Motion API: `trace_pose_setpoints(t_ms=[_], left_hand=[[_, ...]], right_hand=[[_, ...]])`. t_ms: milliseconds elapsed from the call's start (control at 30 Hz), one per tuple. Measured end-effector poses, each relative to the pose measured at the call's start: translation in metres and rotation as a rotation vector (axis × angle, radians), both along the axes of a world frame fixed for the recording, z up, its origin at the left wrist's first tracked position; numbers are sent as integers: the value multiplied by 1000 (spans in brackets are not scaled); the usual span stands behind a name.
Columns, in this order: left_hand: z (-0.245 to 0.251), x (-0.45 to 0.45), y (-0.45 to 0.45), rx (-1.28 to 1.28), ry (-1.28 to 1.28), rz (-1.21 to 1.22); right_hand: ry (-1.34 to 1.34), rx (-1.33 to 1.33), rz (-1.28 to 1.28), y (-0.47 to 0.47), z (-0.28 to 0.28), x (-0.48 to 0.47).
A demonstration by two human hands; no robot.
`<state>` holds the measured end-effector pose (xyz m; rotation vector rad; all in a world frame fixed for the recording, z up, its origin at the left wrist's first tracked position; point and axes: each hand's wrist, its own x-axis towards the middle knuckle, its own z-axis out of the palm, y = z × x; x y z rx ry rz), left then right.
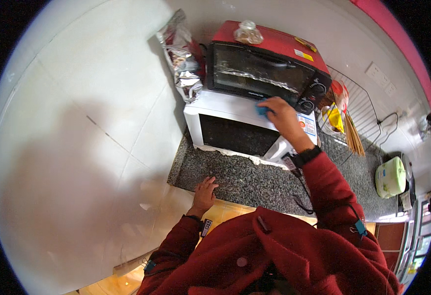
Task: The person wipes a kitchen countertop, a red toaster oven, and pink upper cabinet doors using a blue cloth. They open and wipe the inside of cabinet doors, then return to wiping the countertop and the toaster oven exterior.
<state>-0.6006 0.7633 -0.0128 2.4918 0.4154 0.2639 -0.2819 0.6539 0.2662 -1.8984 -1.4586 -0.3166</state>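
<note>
My right hand (283, 116) holds a blue cloth (262, 109) against the top of a white microwave oven (223, 105), near its front edge. Just behind the cloth, a toaster oven with a red top and black front (256, 70) stands on the microwave. The fingers partly cover the cloth. My left hand (204, 192) rests at the front edge of the speckled granite counter (237, 180), its fingers spread and holding nothing. The microwave's dark door (237, 135) faces me and appears closed.
A knotted plastic bag (248, 33) lies on the toaster oven. Silver foil packaging (186, 70) leans at its left. To the right are a wire rack (361, 101), wooden sticks (354, 136) and a light green appliance (390, 177). A black cord (303, 201) lies on the counter.
</note>
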Motion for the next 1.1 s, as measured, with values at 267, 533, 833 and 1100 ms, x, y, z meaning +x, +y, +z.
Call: trace_pose_setpoints(t_ms=[267,533,833,1100], left_hand=[[-14,-12,-7,17,-137,9],[-9,-15,-8,21,5,-27],[155,54,30,-67,-348,-141],[380,187,54,456,-887,-70]], right_hand=[[-192,-137,270,119,-33,-39],[-231,-156,355,44,-15,-10],[-102,-253,-23,-90,-21,25],[-125,-81,-6,-84,-31,25]])
